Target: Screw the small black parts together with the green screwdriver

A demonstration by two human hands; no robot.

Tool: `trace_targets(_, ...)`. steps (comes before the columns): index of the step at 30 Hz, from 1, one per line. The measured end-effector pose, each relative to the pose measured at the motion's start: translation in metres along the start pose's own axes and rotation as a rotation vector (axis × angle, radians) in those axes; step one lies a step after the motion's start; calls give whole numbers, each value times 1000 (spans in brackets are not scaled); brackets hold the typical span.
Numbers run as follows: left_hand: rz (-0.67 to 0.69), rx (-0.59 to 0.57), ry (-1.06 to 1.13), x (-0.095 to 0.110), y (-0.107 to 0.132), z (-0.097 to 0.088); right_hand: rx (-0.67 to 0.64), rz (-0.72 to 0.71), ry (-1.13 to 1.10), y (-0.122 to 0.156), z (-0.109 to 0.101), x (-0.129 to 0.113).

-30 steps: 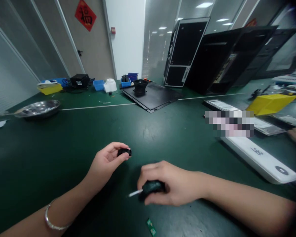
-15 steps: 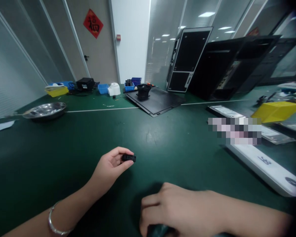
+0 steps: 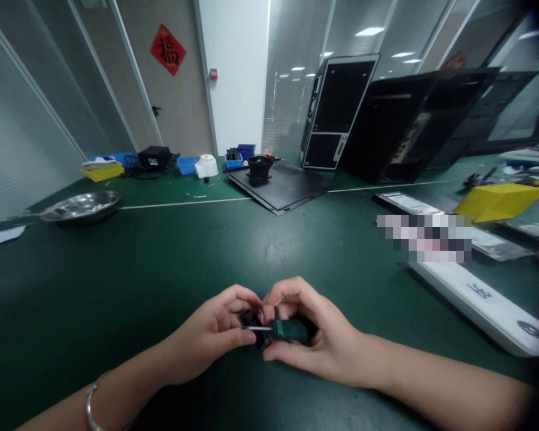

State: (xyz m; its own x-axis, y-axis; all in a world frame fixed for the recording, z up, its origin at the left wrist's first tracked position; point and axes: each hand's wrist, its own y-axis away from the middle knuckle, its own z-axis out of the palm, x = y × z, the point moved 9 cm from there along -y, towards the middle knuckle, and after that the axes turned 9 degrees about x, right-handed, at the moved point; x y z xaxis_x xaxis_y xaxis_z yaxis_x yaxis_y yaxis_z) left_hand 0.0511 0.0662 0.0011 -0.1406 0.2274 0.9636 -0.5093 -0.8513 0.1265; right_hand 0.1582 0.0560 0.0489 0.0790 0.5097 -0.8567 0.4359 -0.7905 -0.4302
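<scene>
Near the front middle of the table my two hands meet. My left hand (image 3: 218, 326) is closed, thumb and fingers pinching a small black plastic part (image 3: 250, 320); its exact kind cannot be made out. My right hand (image 3: 321, 335) wraps round the green handle of a screwdriver (image 3: 290, 330). The thin metal shaft points left and crosses in front of the black part by my left thumb. Whether its tip touches the part cannot be told. The fingertips of both hands come together above it, covering some of the part.
A long white device (image 3: 480, 299) lies to the right, with hard drives (image 3: 489, 236) behind it. Beyond are a yellow bin (image 3: 498, 202) and black computer cases (image 3: 395, 126). A metal pan (image 3: 83, 206) stands left; a black panel (image 3: 281, 188) lies at the back.
My right hand has come up and left from the front edge, now showing the screwdriver in its grip. My left hand has moved slightly right and down with the black part.
</scene>
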Motion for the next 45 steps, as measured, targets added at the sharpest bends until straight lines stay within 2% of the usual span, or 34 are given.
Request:
trace_targets(3, -24, -25, 42, -2, 1, 5, -22, -22, 28, 1, 3, 1)
trace_targets(6, -23, -13, 75, -2, 2, 7, 9, -23, 45, 1, 2, 2)
trace_targets(12, 27, 39, 166, 0, 0, 4, 137, 1, 33, 3, -7, 7)
trace_targets(18, -26, 158, 314, -6, 0, -2, 279, 12, 50, 1, -18, 14)
trace_targets(25, -84, 134, 326, -13, 2, 11, 221, -31, 35, 3, -8, 11)
trace_targets(34, -110, 201, 323, -20, 1, 0, 200, -71, -7, 1, -8, 5)
trace_targets(45, -126, 237, 277, -17, 0, 1, 135, -95, 150, -1, -5, 5)
